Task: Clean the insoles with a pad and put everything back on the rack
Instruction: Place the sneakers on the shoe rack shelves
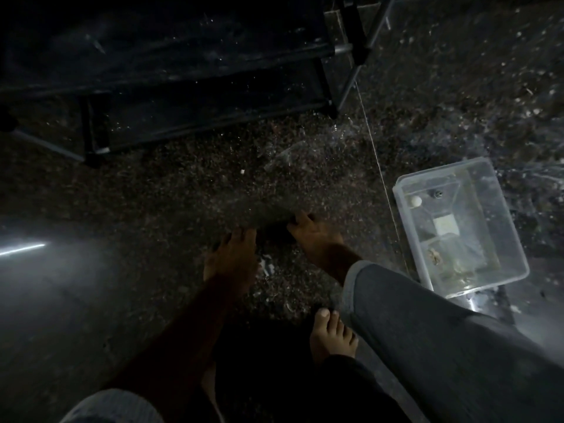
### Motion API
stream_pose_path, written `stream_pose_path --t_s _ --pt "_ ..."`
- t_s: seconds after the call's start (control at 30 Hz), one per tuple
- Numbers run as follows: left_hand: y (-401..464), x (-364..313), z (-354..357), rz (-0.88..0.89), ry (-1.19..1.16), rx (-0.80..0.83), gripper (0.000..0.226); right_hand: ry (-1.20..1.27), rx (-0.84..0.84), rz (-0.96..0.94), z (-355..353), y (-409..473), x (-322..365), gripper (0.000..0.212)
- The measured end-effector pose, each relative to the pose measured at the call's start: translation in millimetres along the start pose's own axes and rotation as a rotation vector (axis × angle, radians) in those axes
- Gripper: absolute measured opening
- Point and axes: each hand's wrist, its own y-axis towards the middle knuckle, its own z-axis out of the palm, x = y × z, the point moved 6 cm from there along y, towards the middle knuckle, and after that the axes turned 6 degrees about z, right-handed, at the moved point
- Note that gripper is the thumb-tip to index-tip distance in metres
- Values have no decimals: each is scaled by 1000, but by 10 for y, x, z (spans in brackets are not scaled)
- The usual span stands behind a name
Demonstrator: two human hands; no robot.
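Observation:
The scene is very dark. A dark, flat, blurred thing, probably an insole [262,215], lies on the speckled floor at centre. My right hand [314,239] grips its right end with curled fingers. My left hand [232,257] reaches to its near left edge, and its fingertips are lost in shadow. The black shoe rack [171,96] stands at the upper left, beyond both hands; its shelves look bare where visible. A small white square, possibly the pad [444,232], lies inside a clear plastic box at right.
The clear plastic box [500,209] sits on the floor right of my right hand and holds a few small items. My bare foot [332,334] rests below the hands. A thin metal frame leg [357,71] slants down beside the rack.

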Motion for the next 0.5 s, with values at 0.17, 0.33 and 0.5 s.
stream_pose_path --t_s 0.17,0.33,0.5 --pt "4 -12 -34 20 8 53 70 69 12 32 64 -28 -137 50" --pt "150 -419 -299 71 61 92 78 145 -138 96 -223 -272 -544 44" --pt "323 -1166 -682 183 103 29 80 258 -335 193 -644 -570 -1177 44"
